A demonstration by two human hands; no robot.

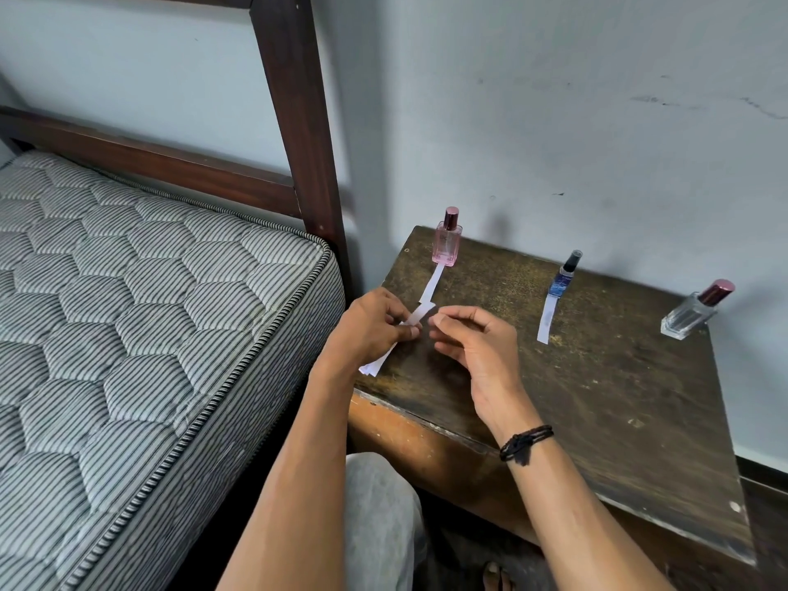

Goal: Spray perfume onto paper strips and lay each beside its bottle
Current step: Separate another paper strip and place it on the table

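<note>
Three perfume bottles stand along the wall on a dark wooden table (597, 377): a pink bottle (447, 243) at the left, a slim blue bottle (563, 276) in the middle and a clear bottle (693, 311) with a dark red cap at the right. One white strip (433, 283) lies in front of the pink bottle, another strip (546, 319) lies in front of the blue one. My left hand (375, 326) pinches a small bunch of white paper strips (415, 319) over the table's left edge. My right hand (473, 339) hovers beside it, fingertips near the strips' upper end, fingers loosely curled.
A striped quilted mattress (149, 313) on a dark wooden bed frame (298, 121) lies to the left of the table. The pale wall (597, 121) runs right behind the bottles. My knee in grey cloth (375, 505) is below the table's front edge.
</note>
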